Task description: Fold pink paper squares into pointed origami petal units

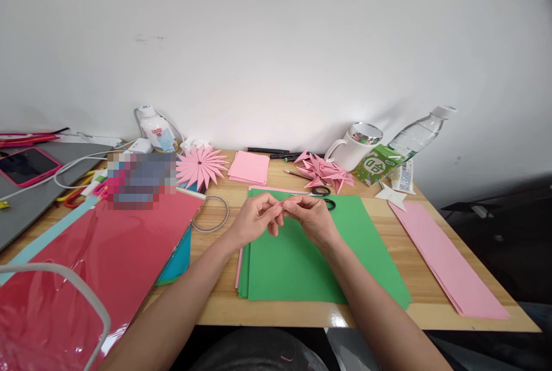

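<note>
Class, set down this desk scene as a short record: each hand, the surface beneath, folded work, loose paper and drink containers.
Left hand: fingers pinching a small pink paper piece, mostly hidden
Right hand: fingers pinching the same piece
Beneath: green paper sheets on a wooden table
Folded work: pink paper wheel; pile of pointed pink pieces
Loose paper: pink squares; long pink strips
Drink containers: white mug, clear bottle

A white mug (352, 151) is flanked by a green carton (378, 164); a pink-cased smartphone (28, 166) is laid at far left.
</note>
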The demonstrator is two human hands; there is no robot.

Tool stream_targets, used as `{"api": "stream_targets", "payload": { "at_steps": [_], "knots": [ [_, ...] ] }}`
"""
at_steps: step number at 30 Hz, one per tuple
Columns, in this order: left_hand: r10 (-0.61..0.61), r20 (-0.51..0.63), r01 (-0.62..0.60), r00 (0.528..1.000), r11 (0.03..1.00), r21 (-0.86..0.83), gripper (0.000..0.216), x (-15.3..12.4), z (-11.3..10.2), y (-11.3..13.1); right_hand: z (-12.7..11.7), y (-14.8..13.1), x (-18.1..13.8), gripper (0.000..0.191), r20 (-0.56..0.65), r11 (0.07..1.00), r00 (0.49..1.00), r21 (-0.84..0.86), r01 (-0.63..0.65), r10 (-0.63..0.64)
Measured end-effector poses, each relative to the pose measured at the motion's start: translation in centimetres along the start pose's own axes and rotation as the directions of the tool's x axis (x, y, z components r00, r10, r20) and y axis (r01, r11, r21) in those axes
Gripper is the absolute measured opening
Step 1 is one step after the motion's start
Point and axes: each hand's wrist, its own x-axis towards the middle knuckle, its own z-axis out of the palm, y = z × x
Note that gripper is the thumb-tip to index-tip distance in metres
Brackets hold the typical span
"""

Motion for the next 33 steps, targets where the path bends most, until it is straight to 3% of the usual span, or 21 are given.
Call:
{"api": "stream_targets", "payload": {
  "at_steps": [8,13,16,24,29,33],
  "knots": [
    [-0.091,0.01,0.091,0.996,0.996,0.016,0.027,0.0,0.1,0.5,0.2,-0.1,-0.2,0.022,0.026,0.998,0.998,-0.007,0.062,-0.062],
    [-0.068,-0.018,0.068,0.998,0.998,0.012,0.033,0.1,-0.2,0.0,0.4,0.0,-0.3,0.024,0.04,0.999,0.998,0.0,0.043,-0.043],
    [-0.087,-0.02,0.086,0.996,0.995,-0.048,0.033,0.1,-0.3,-0.2,0.4,0.1,-0.2,0.028,0.032,0.999,0.999,0.005,0.037,-0.037],
    [-0.2,0.115,0.228,0.973,0.91,-0.345,0.027,0.3,-0.4,-0.8,0.2,0.5,0.0,0.032,-0.131,0.985,0.977,-0.068,0.158,-0.166],
    [-0.311,0.168,0.352,0.935,0.768,-0.535,0.026,0.6,-1.1,-1.2,0.3,-0.4,-0.3,0.024,0.045,0.988,0.991,-0.083,0.127,-0.124],
    [-0.385,0.245,0.451,0.89,0.657,-0.604,0.019,0.6,-1.4,-1.0,0.1,-1.0,-0.4,0.021,0.241,0.958,0.956,-0.189,0.214,-0.166]
  ]
}}
